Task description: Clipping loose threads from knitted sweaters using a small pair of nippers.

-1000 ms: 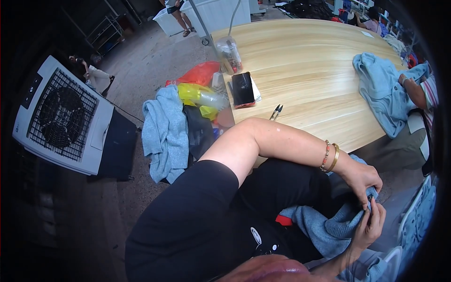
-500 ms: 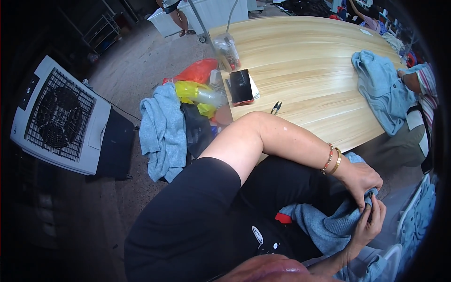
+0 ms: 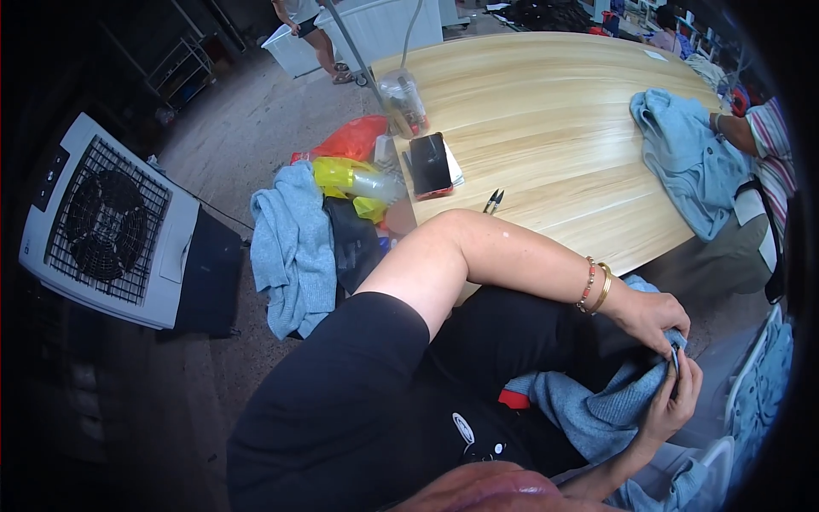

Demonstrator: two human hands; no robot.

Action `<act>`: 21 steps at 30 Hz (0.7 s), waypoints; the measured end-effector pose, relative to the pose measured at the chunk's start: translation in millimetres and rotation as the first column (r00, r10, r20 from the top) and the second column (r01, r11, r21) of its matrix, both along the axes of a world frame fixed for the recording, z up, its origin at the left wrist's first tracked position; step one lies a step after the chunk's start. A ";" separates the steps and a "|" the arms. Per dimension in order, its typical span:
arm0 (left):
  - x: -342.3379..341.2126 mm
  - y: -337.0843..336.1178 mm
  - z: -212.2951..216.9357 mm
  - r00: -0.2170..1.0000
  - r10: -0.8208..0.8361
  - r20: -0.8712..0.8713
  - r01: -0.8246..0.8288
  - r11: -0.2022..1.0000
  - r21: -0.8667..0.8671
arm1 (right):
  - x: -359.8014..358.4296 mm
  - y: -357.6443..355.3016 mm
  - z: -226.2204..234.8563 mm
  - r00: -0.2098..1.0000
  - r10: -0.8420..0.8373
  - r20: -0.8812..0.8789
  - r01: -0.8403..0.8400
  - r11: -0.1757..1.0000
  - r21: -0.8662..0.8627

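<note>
A blue-grey knit garment (image 3: 589, 410) lies over my lap at the lower right, with a ribbed band and a small red patch (image 3: 514, 398) beside it. My left hand (image 3: 653, 320), with bracelets at the wrist, reaches across and pinches the garment's edge between thumb and fingers. Just below it, my right hand (image 3: 672, 401) is closed on the same edge, thumb and fingertips close to the left thumb. A small dark spot shows between the fingertips, too small to make out.
On the wooden table (image 3: 546, 111) lie thread snips (image 3: 493, 201), a phone (image 3: 431, 165) and a plastic jar (image 3: 403, 102). A co-worker at the right handles a light blue buttoned garment (image 3: 689, 162). Left stand an air cooler (image 3: 111, 226) and a draped knit (image 3: 294, 247); a bin (image 3: 729, 427) holds garments.
Both hands keep hold of the garment edge, with only small finger shifts. The co-worker's hand and the light blue garment have moved slightly. The whole view has tilted a little.
</note>
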State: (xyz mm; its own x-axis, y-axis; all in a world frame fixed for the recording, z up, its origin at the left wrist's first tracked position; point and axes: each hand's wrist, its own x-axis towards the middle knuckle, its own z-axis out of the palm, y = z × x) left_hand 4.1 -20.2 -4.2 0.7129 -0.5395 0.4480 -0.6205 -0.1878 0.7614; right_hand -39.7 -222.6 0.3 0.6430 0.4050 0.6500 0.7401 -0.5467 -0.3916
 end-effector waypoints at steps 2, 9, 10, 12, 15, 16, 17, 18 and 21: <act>1.8 0.2 0.1 0.996 -0.032 -0.081 0.033 0.999 0.011 | 1.6 -1.7 -2.6 0.998 0.038 -0.058 -0.034 0.998 0.053; 2.7 7.0 -6.2 0.992 0.017 -0.124 -0.025 0.998 -0.061 | 6.1 6.3 -10.6 0.996 0.027 -0.087 -0.016 0.993 0.119; 2.2 8.1 -5.6 0.991 0.023 -0.136 -0.033 0.997 -0.073 | 6.0 7.9 -10.6 0.997 0.023 -0.075 -0.014 0.994 0.111; 2.2 9.2 -4.6 0.989 0.019 -0.143 -0.028 0.998 -0.060 | 5.7 7.6 -11.1 0.998 0.020 -0.065 -0.013 0.994 0.104; 0.2 9.2 -0.7 0.990 0.013 -0.138 -0.019 0.999 -0.037 | 9.2 0.1 -11.7 0.994 0.054 -0.096 -0.043 0.994 0.105; 0.1 8.2 0.5 0.992 0.007 -0.124 -0.010 1.000 -0.026 | 11.1 -3.9 -11.3 0.993 0.080 -0.084 -0.072 0.992 0.100; 0.8 7.4 0.8 0.992 0.000 -0.124 -0.004 1.000 -0.029 | 11.6 -7.4 -10.9 0.992 0.106 -0.073 -0.099 0.991 0.094; 1.9 8.9 -0.1 0.993 -0.013 -0.120 0.012 1.000 -0.007 | 9.4 -2.5 -7.4 0.991 0.111 -0.074 -0.104 0.990 0.096; 3.6 10.7 -5.4 0.994 -0.050 -0.101 0.055 0.997 0.049 | 2.6 10.3 -0.6 0.958 0.062 -0.279 0.000 0.976 0.216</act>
State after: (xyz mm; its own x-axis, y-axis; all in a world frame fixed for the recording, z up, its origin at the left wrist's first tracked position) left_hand 7.7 -9.5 -9.7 0.7229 -0.5977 0.3466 -0.5520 -0.1979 0.8100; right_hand -37.0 -212.3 -0.2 0.8022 0.3006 0.5159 0.5971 -0.4071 -0.6912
